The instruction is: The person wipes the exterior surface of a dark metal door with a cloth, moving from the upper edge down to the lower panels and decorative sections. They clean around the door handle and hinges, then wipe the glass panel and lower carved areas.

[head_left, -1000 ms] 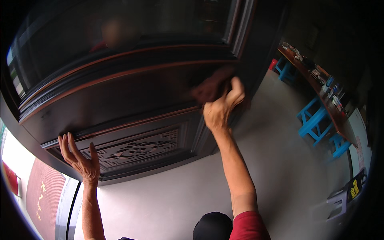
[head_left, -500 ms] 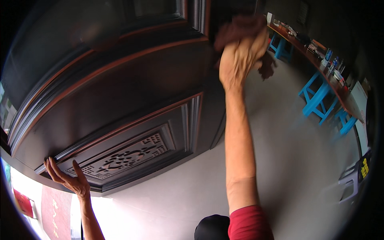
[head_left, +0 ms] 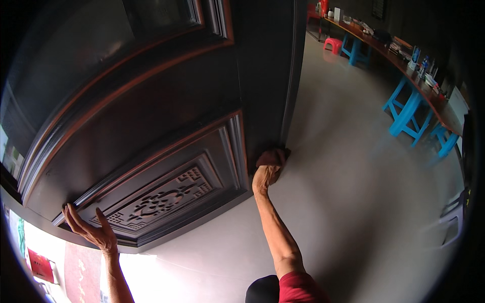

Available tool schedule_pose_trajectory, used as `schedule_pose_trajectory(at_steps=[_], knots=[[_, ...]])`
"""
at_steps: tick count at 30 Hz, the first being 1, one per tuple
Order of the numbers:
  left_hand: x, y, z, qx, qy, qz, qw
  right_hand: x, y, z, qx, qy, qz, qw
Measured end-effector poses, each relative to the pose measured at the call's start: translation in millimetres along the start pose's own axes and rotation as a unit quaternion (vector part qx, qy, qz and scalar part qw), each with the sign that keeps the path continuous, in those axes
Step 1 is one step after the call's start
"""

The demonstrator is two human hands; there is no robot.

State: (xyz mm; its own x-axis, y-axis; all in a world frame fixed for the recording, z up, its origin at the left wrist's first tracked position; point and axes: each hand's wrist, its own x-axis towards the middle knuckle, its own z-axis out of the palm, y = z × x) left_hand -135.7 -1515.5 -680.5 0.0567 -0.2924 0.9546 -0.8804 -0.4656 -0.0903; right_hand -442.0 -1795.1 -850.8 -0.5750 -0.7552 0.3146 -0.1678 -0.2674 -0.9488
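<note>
A dark panelled door with reddish-brown moulding edges and a carved lower panel fills the left and middle. My left hand lies with fingers spread against the moulding at the door's lower left; it holds nothing. At the door's lower right edge, my right hand is closed on a dark brown cloth, pressing it to the door's surface. Part of the cloth and my right fingertips are hidden behind the hand.
Along the right runs a long brown table on blue trestle legs, crowded with bottles and small items. A red stool stands at its far end. A grey plastic chair is at the right rim. Bright light falls across the grey floor.
My right hand has carried the cloth down from high on the door to the low part of its right edge. My left hand stays against the moulding.
</note>
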Motion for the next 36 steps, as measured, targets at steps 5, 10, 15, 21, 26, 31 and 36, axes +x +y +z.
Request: schedule_pose_trajectory(at_steps=[5, 10, 15, 21, 26, 31, 36], knots=[[-3, -2, 1, -0.003, -0.003, -0.001, 1.000, 6, -103, 14, 0.044, -0.106, -0.141, 0.983], [-1, 1, -4, -0.030, -0.001, -0.017, 0.999, 19, -233, 8, -0.022, -0.172, -0.479, 0.860], [2, 5, -7, -0.043, 0.006, -0.029, 0.999, -15, -229, 13, -0.162, -0.154, -0.580, 0.783], [1, 4, -9, -0.053, 0.000, -0.033, 0.998, 4, -237, 21, -0.003, -0.093, -0.272, 0.958], [0, 4, -6, -0.047, 0.009, -0.035, 0.998, -70, -242, 52, -0.013, -0.187, -0.469, 0.863], [3, 4, -8, -0.044, -0.002, -0.033, 0.998, -119, -285, 59, 0.028, -0.151, -0.672, 0.724], [2, 0, -9, -0.037, 0.002, -0.027, 0.999, -58, -289, 46, 0.021, -0.129, -0.594, 0.794]])
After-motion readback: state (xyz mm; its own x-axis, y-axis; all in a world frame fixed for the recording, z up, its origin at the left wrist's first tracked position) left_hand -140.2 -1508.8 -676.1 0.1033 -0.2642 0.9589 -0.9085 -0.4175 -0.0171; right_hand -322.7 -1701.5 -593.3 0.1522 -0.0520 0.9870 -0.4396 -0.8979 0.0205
